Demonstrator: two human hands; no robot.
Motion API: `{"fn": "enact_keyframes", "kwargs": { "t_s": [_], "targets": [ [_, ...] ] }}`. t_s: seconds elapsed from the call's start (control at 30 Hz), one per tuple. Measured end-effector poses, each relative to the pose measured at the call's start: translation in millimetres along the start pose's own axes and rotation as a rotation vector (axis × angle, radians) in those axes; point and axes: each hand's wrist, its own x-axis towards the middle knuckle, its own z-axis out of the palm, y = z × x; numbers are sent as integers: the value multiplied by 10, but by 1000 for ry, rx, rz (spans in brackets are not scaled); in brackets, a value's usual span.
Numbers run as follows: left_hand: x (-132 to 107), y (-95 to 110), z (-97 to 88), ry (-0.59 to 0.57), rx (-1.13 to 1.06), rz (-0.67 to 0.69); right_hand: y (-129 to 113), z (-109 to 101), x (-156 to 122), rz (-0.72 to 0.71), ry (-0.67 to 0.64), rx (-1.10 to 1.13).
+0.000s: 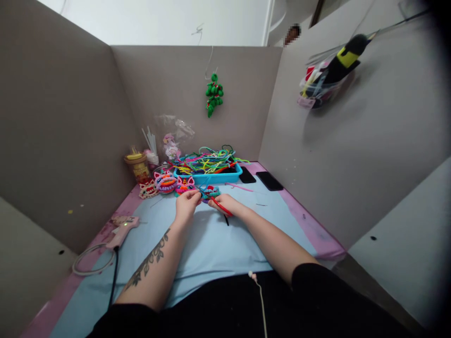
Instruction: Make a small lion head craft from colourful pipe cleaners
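Note:
My left hand is closed in a pinch on a small teal and pink pipe-cleaner figure at the middle of the light blue mat. My right hand is closed round a red-handled tool, likely scissors, whose dark tip points toward me. Both hands meet at the figure, just in front of a blue tray heaped with coloured pipe cleaners.
Finished pipe-cleaner faces line up left of the tray. A pink glue gun with a coiled cord lies at the left. Two black phones lie at the right. Grey partition walls enclose the desk; a green ornament hangs on the back wall.

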Motion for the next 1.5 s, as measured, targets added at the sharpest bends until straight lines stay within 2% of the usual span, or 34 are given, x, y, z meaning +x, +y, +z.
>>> {"fn": "enact_keyframes", "kwargs": {
  "t_s": [0.23,0.5,0.6,0.67,0.7,0.8,0.83,0.9,0.97,1.1,1.17,1.2,1.23,1.33,1.4,1.5],
  "targets": [
    [31,24,-36,50,-9,-5,-60,-31,80,-22,-71,7],
    [46,24,-61,55,-3,24,-12,-19,187,-50,-46,15],
    [36,35,-60,55,-11,38,33,-146,164,-7,4,78],
    [33,40,-58,54,-20,41,119,-304,132,2,80,130],
    [33,42,-56,54,-24,42,185,-396,113,7,157,126],
    [28,44,-42,50,-31,42,439,-646,52,130,354,-96],
    [24,44,-35,43,-32,42,523,-703,32,206,360,-187],
    [10,43,-18,19,-31,40,655,-758,-1,368,300,-352],
    [-12,39,1,-20,-20,38,721,-746,-17,454,212,-452],
    [-68,22,37,-125,30,67,688,-631,-2,444,145,-503],
    [-96,11,55,-163,48,76,615,-561,6,389,186,-484],
    [-109,8,64,-177,53,73,565,-522,5,314,232,-450],
    [-123,6,74,-189,55,66,506,-481,-2,202,296,-397],
    [-159,19,98,-224,40,28,300,-338,-50,-327,451,-104],
    [-174,35,106,-234,22,6,176,-240,-91,-547,497,20],
    [-178,48,108,-229,-9,-14,75,-119,-130,-663,536,55]
  ]
}}
